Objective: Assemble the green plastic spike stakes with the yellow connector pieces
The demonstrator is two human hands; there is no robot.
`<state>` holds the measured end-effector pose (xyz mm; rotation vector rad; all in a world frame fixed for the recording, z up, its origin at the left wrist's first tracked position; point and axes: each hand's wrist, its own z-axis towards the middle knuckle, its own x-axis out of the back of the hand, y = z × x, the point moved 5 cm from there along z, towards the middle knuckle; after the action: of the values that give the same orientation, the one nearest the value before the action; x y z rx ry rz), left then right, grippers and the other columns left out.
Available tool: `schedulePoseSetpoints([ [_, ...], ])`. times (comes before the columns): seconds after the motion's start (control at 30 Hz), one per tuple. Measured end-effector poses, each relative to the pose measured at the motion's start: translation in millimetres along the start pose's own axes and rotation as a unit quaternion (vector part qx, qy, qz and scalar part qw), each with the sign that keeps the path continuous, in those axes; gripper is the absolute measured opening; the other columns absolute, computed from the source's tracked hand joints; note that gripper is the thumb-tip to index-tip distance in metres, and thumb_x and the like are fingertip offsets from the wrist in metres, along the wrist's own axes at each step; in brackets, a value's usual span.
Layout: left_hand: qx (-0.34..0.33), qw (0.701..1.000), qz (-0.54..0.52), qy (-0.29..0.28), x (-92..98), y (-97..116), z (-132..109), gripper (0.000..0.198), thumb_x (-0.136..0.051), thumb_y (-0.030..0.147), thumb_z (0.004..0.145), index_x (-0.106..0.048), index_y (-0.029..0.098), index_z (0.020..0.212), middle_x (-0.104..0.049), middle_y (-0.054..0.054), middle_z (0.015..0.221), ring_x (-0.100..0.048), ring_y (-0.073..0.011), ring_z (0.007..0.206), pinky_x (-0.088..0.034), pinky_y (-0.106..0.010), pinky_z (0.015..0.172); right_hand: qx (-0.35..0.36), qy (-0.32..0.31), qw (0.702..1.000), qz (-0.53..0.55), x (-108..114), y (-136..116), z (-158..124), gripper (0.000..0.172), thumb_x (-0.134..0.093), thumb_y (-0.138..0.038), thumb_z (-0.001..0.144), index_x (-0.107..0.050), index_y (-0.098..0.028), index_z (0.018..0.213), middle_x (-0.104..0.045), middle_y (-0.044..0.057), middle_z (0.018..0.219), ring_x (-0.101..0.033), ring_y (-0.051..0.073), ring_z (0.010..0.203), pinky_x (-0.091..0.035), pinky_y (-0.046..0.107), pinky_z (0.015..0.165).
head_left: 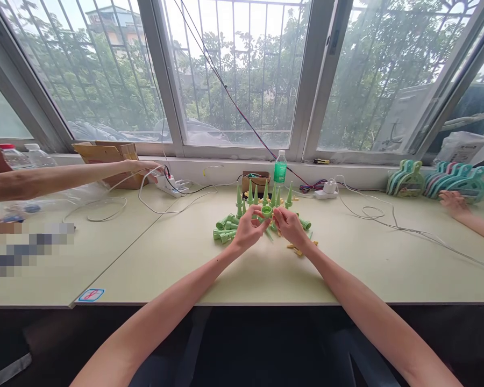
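Note:
Above the middle of the table, my left hand (250, 228) is closed around a green plastic spike (267, 212), its round hollow end facing up toward me. My right hand (291, 226) is beside that rim with thumb and fingers pinched; whatever sits between them is too small and covered to make out. Behind my hands, several green pointed spikes (289, 194) stand upright. More green spikes (226, 234) lie in a pile by my left hand. Small yellow pieces (296, 249) are scattered near my right wrist.
A green-liquid bottle (280, 167) and a small cardboard box (256, 178) stand behind the spikes. White cables (371, 212) and power strips (326, 191) lie along the back. Another person's arm (64, 177) reaches in at left; another hand (455, 204) touches green hangers (462, 183) at right.

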<state>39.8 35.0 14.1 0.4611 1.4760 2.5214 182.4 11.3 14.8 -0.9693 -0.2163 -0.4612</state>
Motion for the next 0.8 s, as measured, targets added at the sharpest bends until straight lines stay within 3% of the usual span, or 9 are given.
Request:
schedulePoseSetpoints([
  [0.1,0.027,0.999,-0.04,-0.012,-1.6,-0.7,0.7,0.036,-0.064,0.05,0.079,-0.052,0.017,0.086,-0.057,0.001,0.074,-0.048,-0.0053,0.041,-0.033,-0.018,0.036,0.0,0.019,1.0,0.011,3.1,1.7,0.7,0.044,-0.036,-0.055,0.095,-0.046,-0.02,0.071,-0.043,-0.004,0.055,-0.04,0.01,0.047,-0.032,0.023,0.047],
  [0.2,0.081,0.991,-0.099,-0.033,-3.8,-6.9,2.6,0.049,-0.05,0.06,0.085,-0.054,0.015,0.068,-0.053,0.0,0.059,-0.046,-0.0079,0.038,-0.034,-0.021,0.035,0.0,0.028,0.999,0.019,4.4,2.4,0.8,0.043,-0.036,-0.055,0.095,-0.047,-0.02,0.073,-0.042,-0.004,0.056,-0.039,0.01,0.047,-0.031,0.023,0.047],
  [0.43,0.189,0.961,-0.174,-0.097,-9.8,-23.8,1.6,0.064,-0.038,0.069,0.085,-0.061,0.012,0.064,-0.058,-0.006,0.062,-0.05,-0.0113,0.042,-0.038,-0.024,0.039,0.0,-0.029,0.999,0.024,-1.7,0.5,-1.1,0.041,-0.039,-0.054,0.094,-0.046,-0.02,0.072,-0.041,-0.004,0.055,-0.037,0.01,0.047,-0.031,0.022,0.046],
  [0.6,0.19,0.958,-0.182,-0.117,-11.2,-20.7,0.1,0.06,-0.041,0.067,0.085,-0.061,0.012,0.07,-0.059,-0.006,0.069,-0.05,-0.0101,0.044,-0.038,-0.023,0.04,-0.004,-0.04,0.998,0.051,-2.4,4.3,-1.3,0.041,-0.038,-0.056,0.094,-0.045,-0.021,0.075,-0.037,-0.005,0.054,-0.034,0.009,0.046,-0.03,0.022,0.044],
  [0.8,0.14,0.966,-0.168,-0.137,-11.2,-8.2,-0.9,0.051,-0.046,0.062,0.086,-0.059,0.012,0.083,-0.061,-0.007,0.076,-0.05,-0.0088,0.045,-0.039,-0.023,0.039,-0.013,-0.031,0.997,0.067,-1.4,3.5,-1.3,0.044,-0.036,-0.061,0.093,-0.036,-0.022,0.071,-0.038,-0.005,0.056,-0.035,0.009,0.044,-0.031,0.023,0.042],
])
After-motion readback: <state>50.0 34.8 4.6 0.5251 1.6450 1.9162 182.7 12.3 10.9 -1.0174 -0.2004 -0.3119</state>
